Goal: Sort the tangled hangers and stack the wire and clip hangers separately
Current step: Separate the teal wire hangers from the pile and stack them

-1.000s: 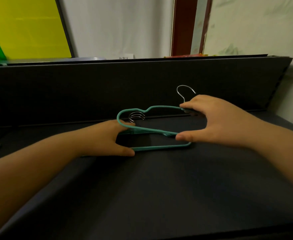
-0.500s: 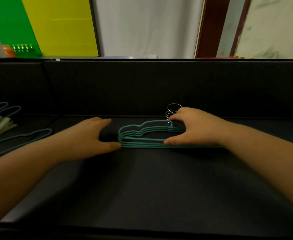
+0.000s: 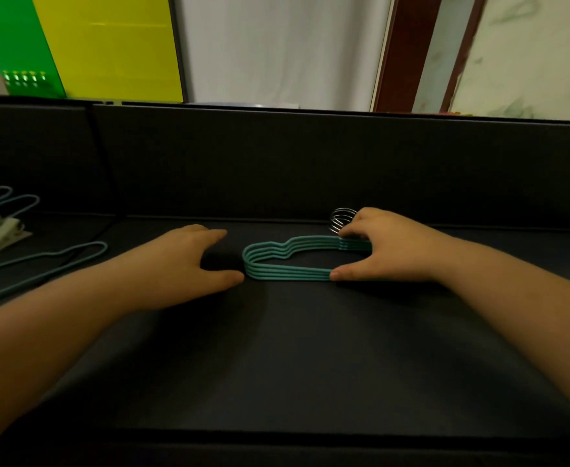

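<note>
On the dark table [image 3: 293, 358], the right hand [image 3: 394, 247] is gripping the stack of teal wire hangers [image 3: 276, 264] lying flat, thumb and fingers pinching its edges, while the left hand [image 3: 182, 261] is resting released, thumb just beside the stack's rounded end; clip hangers [image 3: 4, 227] are lying far left.

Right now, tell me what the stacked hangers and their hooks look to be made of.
Hangers: thin rods with a matte teal coating, probably rubber or plastic over wire; the uniform dull colour suggests it. Hooks: bare metal, likely steel, bright and shiny.
</note>
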Available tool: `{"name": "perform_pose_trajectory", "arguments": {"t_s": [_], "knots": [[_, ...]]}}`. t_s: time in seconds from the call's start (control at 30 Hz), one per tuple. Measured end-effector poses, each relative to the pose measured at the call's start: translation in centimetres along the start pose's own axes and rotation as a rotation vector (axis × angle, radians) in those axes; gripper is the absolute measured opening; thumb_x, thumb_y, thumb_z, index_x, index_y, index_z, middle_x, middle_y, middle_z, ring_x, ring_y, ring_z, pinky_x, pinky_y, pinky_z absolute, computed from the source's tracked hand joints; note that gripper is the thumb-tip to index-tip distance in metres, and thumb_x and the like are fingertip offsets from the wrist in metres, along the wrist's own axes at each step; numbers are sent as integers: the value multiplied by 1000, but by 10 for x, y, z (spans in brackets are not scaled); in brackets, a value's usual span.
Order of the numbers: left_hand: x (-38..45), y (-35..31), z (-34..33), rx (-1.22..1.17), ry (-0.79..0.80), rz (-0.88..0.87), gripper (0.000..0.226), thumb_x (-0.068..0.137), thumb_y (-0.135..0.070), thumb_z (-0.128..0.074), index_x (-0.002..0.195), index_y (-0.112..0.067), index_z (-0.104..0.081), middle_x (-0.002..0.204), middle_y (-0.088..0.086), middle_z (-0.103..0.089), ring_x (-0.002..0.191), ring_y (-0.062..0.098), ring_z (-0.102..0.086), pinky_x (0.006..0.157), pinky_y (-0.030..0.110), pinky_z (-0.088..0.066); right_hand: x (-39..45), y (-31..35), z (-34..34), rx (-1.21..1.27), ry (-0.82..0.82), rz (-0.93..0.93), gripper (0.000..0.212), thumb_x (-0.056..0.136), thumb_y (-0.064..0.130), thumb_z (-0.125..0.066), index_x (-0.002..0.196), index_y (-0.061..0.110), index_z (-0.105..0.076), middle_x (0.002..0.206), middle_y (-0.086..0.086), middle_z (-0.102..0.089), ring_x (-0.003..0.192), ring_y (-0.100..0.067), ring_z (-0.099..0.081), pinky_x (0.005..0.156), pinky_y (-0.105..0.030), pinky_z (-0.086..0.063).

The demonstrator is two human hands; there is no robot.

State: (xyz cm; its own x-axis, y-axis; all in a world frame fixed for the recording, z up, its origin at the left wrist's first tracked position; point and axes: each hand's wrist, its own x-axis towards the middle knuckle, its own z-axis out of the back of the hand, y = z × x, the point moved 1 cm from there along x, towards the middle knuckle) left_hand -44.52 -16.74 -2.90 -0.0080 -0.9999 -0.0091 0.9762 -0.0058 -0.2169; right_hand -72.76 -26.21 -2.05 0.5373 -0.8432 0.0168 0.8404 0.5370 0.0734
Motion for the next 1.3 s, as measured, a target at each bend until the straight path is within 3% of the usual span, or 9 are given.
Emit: {"name": "perform_pose_trajectory", "arguments": {"t_s": [0.23, 0.4, 0.5, 0.73, 0.97, 1.07, 1.3], "knots": [[-9, -2, 1, -11, -27, -20, 89, 77, -65, -59, 151, -29, -26, 153, -3, -33, 135, 16, -39, 111, 34, -34, -13, -4, -3, 59, 19, -20, 98, 65, 82, -63, 148, 36, -38, 141, 12, -40, 126, -9, -42, 104, -34, -44], [-36, -7, 7, 30, -120, -31, 92, 74, -71, -54, 150, -26, -29, 149, -2, -36, 132, 18, -40, 110, 34, -35, -47, 6, 5, 129, -190, 20, 74, 76, 69, -66, 137, 31, -52, 122, 13, -51, 111, -5, -51, 96, -31, -49], [-64, -11, 14, 64, -256, -27, 95, 69, -76, -47, 149, -25, -34, 148, 1, -39, 133, 20, -40, 111, 36, -33, -68, 20, 9, 157, -320, 80, 62, 79, 63, -64, 131, 31, -55, 114, 14, -51, 104, -4, -52, 92, -32, -50], [-146, 3, 15, 135, -324, 177, 81, 80, -68, -50, 149, -34, -27, 151, -8, -32, 139, 17, -29, 112, 37, -32, -84, 80, 4, 193, -397, 259, 56, 83, 60, -59, 131, 30, -54, 116, 14, -52, 106, -6, -51, 92, -34, -49], [-230, 57, 24, 135, -324, 296, 79, 84, -67, -49, 151, -40, -17, 153, -13, -24, 141, 14, -21, 111, 34, -28, -81, 169, -9, 265, -381, 383, 54, 86, 57, -58, 132, 30, -53, 124, 13, -51, 114, -6, -49, 95, -29, -45], [-255, 94, 30, 151, -361, 322, 78, 85, -65, -50, 151, -38, -19, 152, -12, -26, 140, 14, -23, 110, 34, -29, -72, 213, -14, 243, -353, 437, 53, 87, 58, -57, 133, 31, -53, 127, 13, -52, 119, -8, -49, 99, -33, -46], [-283, 201, 56, 143, -369, 332, 77, 85, -66, -48, 151, -38, -20, 152, -12, -27, 140, 15, -23, 110, 35, -30, -36, 322, -19, 233, -369, 421, 52, 88, 57, -57, 134, 32, -53, 127, 15, -50, 120, -7, -47, 99, -33, -46]]}}
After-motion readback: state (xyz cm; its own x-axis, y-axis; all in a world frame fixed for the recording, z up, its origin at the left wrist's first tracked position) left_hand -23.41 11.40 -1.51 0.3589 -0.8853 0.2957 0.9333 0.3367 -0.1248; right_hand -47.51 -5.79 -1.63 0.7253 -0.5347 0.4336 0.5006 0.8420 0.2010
